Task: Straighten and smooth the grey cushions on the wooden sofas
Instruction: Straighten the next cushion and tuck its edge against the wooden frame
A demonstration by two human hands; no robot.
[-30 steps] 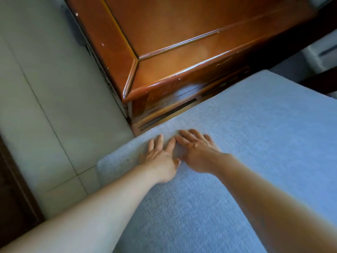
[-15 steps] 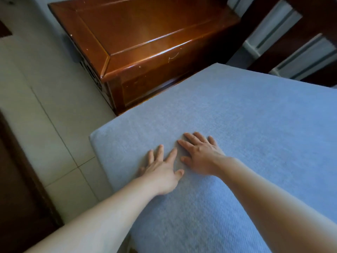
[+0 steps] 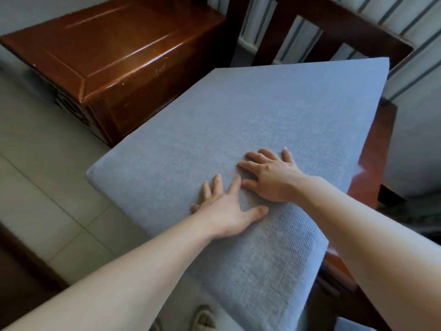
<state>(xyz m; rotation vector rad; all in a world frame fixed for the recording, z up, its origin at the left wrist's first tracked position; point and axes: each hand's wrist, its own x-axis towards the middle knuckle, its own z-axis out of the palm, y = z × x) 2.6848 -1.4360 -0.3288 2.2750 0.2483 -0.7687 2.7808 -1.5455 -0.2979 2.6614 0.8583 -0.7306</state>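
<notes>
A grey seat cushion [image 3: 274,111] lies across the wooden sofa frame [image 3: 374,151], filling the middle of the view. Both my palms lie flat on its woven top, side by side. My left hand [image 3: 226,209] presses near the cushion's left edge with fingers spread and thumb out to the right. Just beyond it, my right hand [image 3: 272,177] rests with straight fingers pointing left, almost touching the left index finger. The sofa's slatted backrest [image 3: 334,27] rises behind the cushion.
A glossy brown wooden side table [image 3: 114,63] stands close to the cushion's far left edge. Pale floor tiles [image 3: 43,182] spread to the left. Dark wooden furniture [image 3: 14,271] sits at the lower left. A slipper [image 3: 202,318] shows at the bottom.
My view has swung right and back, so the cushion's far edge and the backrest now show. Both hands have slid together along the cushion away from the side table, still flat.
</notes>
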